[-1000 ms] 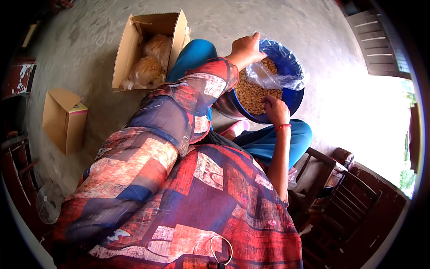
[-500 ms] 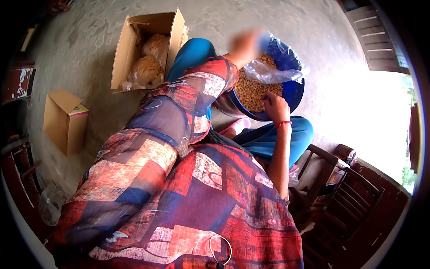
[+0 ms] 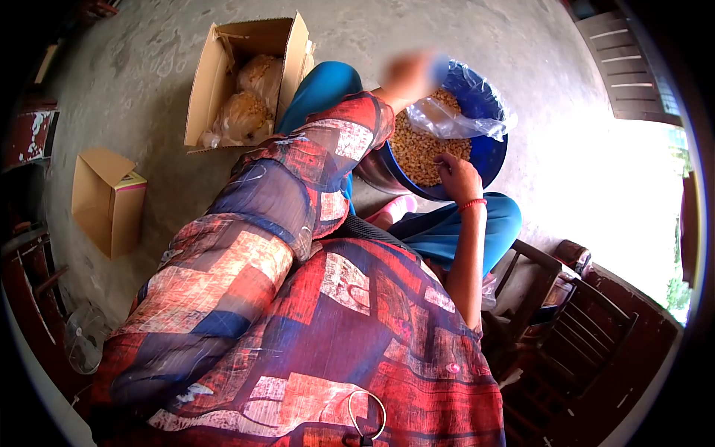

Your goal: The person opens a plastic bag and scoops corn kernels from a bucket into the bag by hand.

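Note:
A round blue-lined bucket stands in front of me, holding many small golden-brown pieces that look like kernels or nuts. Clear plastic sheeting lies over part of them and up the far wall. My left hand is at the bucket's far left rim; it is blurred, so its fingers and anything in them cannot be made out. My right hand, with a red band at the wrist, hangs over the near side of the pieces. Its fingers are curled in, and what they hold, if anything, is hidden.
Left of the bucket, an open cardboard box holds clear bags of similar pieces. A smaller open carton stands farther left. Dark wooden furniture is at lower right. My bent legs flank the bucket.
Almost nothing differs. Both hands stay at the bucket in nearly the same places, and the pieces and boxes look unchanged.

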The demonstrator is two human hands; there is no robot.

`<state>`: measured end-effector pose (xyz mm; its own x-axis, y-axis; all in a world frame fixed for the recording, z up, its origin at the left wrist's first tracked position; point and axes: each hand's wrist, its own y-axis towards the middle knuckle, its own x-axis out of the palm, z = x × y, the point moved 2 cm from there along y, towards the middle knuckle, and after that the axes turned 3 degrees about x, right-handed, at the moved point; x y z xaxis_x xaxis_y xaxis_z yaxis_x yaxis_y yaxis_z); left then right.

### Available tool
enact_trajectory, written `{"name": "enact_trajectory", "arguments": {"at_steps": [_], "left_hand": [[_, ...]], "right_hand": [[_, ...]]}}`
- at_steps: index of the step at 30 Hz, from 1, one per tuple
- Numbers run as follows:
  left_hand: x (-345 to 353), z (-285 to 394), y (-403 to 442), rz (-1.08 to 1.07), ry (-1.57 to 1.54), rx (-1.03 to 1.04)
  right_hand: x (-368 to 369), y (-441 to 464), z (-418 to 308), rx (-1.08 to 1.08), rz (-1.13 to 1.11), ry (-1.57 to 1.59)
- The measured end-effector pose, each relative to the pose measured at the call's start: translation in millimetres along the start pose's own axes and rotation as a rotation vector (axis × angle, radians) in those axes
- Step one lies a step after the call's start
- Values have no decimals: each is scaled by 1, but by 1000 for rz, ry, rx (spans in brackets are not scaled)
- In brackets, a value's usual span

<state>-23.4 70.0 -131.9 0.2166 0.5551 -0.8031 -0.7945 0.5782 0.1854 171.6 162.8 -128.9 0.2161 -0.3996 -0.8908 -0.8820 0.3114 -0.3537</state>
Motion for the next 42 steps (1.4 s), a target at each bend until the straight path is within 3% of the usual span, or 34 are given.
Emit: {"name": "enact_trajectory", "arguments": {"at_steps": [21,27,34,39,42], "left_hand": [[5,-4,2,-13,-32,-19],[-4,2,3,-78,13,-46],[-2,2,3,-45,16,-30],[-1,1,5,-6,15,-36],[0,1,5,-1,6,-42]], "right_hand": [[6,5,5,-19,-72,11],[16,19,0,-238,-171,144],[15,63,-31,-407,-346,-35],[61,87,-27,-438,-409,-103],[108,94,-7,-489,-515,31]]}}
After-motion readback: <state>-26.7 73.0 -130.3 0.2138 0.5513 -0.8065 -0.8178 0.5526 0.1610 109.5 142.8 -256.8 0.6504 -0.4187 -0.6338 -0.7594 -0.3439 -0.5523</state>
